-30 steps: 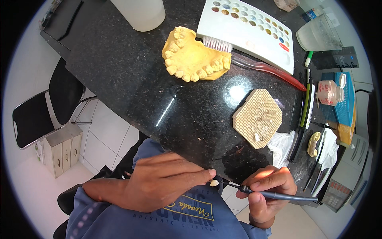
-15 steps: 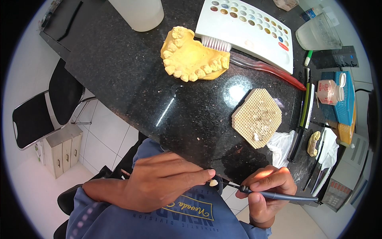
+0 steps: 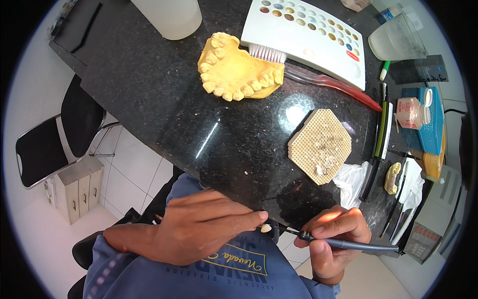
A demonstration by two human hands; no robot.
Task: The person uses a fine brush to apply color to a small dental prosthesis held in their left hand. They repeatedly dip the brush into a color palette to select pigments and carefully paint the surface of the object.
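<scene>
My left hand [image 3: 204, 226] is closed, palm down, its fingers pressed together over my lap. Just past its fingertips shows a small ivory dental crown [image 3: 266, 228]. A thin end pokes out behind the wrist side, so a slim tool seems to lie under the palm, mostly hidden. My right hand [image 3: 338, 239] pinches a dark grey fine brush [image 3: 356, 245] near its black collar. The brush tip points left at the crown; whether the two touch I cannot tell. Beyond the hands lies a beige honeycomb firing tray [image 3: 318, 144] with white crumbs on it.
On the dark stone bench stand a yellow dental cast [image 3: 239, 72], a toothbrush [image 3: 333, 89], a white paint palette [image 3: 303, 37] and a plastic cup [image 3: 172, 17]. To the right are crumpled tissue [image 3: 351, 182], pens, a pink-white bottle [image 3: 411, 113] and a glass [image 3: 398, 40].
The bench things sit slightly further left and up in the picture, as the view has shifted a little. Both hands, the crown and the brush stay nearly where they were.
</scene>
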